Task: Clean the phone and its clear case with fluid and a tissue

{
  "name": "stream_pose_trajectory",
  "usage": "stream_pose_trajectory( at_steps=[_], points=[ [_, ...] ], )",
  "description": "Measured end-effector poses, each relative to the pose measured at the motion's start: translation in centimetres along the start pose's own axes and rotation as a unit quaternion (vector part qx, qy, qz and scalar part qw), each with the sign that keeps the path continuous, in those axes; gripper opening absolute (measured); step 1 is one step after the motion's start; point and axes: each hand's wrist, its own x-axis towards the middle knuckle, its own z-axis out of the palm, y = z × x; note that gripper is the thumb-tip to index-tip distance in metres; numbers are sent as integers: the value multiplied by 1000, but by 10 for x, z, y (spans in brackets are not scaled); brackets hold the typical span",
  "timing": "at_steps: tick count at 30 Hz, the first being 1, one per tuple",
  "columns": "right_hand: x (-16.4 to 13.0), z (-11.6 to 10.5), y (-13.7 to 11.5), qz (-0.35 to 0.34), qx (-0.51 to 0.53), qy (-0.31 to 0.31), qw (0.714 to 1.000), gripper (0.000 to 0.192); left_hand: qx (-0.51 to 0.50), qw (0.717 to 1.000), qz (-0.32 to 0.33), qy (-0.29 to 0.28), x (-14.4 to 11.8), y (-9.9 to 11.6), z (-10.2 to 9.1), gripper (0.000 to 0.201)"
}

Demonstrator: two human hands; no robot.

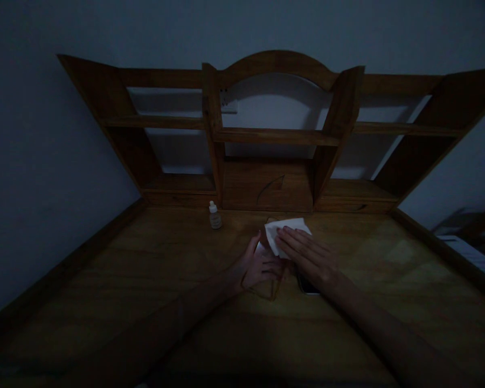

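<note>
My left hand (261,268) grips a clear phone case with yellowish edges (272,293), its thumb raised at the near left side and its fingers curled against the case. My right hand (307,256) presses a folded white tissue (288,223) down over the far part of the case, fingers laid together along it. Below my right palm lies a dark phone (308,286), partly covered by the hand. The dim light blurs where the case meets my fingers. A small dropper bottle with a white cap (215,216) stands upright beyond my left hand.
A wooden shelf unit (267,137) with an arched top rises at the back of the wooden desk (178,253). A wall socket (228,103) shows behind it. Raised edges border the desk on both sides. White papers (471,256) lie past the right edge.
</note>
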Motion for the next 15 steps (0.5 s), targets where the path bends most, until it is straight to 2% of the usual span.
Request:
stream_pose_trajectory(
  at_steps=[4,9,15],
  points=[
    [-2,-3,9,21,-35,17,999,54,28,999,-3,-16,-2,3,4,69],
    [2,12,14,42,-37,-20,998,61,38,999,5,-23,-3,3,6,67],
    [8,27,4,70,-21,-72,995,66,16,1000,11,-6,-2,-1,2,64]
  ],
)
